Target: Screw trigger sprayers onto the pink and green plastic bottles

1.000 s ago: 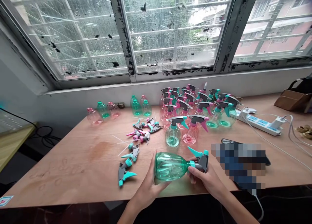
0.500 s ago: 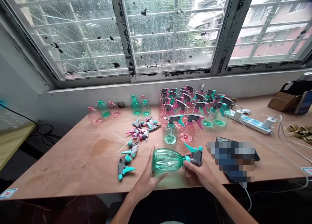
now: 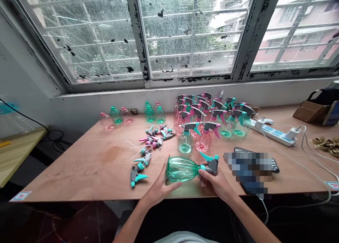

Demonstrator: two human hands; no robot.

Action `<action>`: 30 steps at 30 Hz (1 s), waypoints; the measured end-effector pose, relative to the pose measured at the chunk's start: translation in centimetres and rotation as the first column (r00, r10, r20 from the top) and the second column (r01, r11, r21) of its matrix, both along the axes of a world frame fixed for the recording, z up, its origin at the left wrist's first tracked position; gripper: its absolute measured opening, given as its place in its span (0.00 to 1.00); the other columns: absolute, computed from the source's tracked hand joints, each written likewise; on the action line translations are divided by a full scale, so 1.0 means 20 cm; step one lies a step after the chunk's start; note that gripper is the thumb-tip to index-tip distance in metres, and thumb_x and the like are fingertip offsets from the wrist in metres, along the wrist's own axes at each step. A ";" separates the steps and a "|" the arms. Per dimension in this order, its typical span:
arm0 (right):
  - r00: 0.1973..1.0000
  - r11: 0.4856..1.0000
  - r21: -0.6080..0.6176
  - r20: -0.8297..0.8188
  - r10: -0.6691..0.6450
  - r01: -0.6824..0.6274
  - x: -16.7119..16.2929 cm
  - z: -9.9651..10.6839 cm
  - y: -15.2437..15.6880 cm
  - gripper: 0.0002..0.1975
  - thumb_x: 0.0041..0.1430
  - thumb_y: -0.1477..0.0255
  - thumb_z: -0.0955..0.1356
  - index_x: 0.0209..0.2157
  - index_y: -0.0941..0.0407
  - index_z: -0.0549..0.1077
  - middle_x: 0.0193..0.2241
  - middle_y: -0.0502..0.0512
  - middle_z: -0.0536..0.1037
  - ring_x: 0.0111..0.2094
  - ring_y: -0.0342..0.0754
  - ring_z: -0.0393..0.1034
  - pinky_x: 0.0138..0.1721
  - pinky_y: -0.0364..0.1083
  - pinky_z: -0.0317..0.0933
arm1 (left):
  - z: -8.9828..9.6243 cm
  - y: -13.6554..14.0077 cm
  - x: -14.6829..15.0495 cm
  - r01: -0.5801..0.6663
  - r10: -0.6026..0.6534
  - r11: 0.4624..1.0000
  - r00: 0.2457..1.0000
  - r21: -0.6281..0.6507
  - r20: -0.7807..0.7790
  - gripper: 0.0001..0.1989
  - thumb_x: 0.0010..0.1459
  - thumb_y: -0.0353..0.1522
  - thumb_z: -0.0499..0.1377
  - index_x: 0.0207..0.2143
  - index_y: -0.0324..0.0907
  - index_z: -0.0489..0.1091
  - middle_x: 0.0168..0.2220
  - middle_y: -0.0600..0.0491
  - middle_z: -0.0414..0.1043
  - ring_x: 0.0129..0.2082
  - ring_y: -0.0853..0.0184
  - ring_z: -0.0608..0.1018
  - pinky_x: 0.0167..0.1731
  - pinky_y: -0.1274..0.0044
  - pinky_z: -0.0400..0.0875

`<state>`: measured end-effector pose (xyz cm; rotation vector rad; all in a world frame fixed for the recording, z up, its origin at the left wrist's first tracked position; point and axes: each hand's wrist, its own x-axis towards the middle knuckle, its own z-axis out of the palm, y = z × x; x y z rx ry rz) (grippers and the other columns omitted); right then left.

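Bottle: clear green, one, lying sideways (image 3: 182, 169) above the near edge of the table (image 3: 87, 165), base to the left, neck to the right.
Spray head: grey and teal, one (image 3: 212, 165), at the bottle's neck; trigger raised. Whether the collar is fully tight cannot be told.
Left hand: grasping the bottle's base (image 3: 159, 189), thumb along its near side.
Right hand: closed around the spray head near its collar (image 3: 217, 183), right of the bottle's neck.
Loose heads: grey with teal or pink, a scattered row (image 3: 135, 175), left of the bottle and beyond it.
Sprayers: pink and green, headed, upright, close-packed (image 3: 185, 144), beyond the bottle.
Headless bottles: pink and green, two groups (image 3: 150, 115), far beyond the bottle, to its left.
Power strip: white, one (image 3: 275, 131), beyond the bottle, well to its right.
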<state>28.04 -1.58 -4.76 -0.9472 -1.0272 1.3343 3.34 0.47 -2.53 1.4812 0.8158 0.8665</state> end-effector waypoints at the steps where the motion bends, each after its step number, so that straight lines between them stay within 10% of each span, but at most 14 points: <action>1: 1.000 1.000 0.001 -0.002 -0.001 0.001 0.00 0.00 0.00 0.19 0.57 0.61 0.76 0.41 0.56 0.69 0.21 0.46 0.78 0.19 0.44 0.70 0.22 0.43 0.64 | 0.00 0.00 0.00 0.007 -0.007 1.000 1.000 0.002 0.006 0.54 0.59 0.37 0.68 0.72 0.57 0.31 0.74 0.50 0.47 0.71 0.51 0.57 0.69 0.57 0.49; 30: 0.999 0.999 -0.014 0.029 -0.029 0.029 0.00 0.02 0.00 0.19 0.55 0.59 0.77 0.40 0.55 0.71 0.21 0.47 0.79 0.19 0.46 0.70 0.22 0.45 0.64 | -0.02 0.01 0.01 -0.011 0.011 1.000 1.000 0.003 0.023 0.54 0.57 0.35 0.69 0.72 0.56 0.35 0.74 0.50 0.43 0.72 0.49 0.52 0.70 0.58 0.47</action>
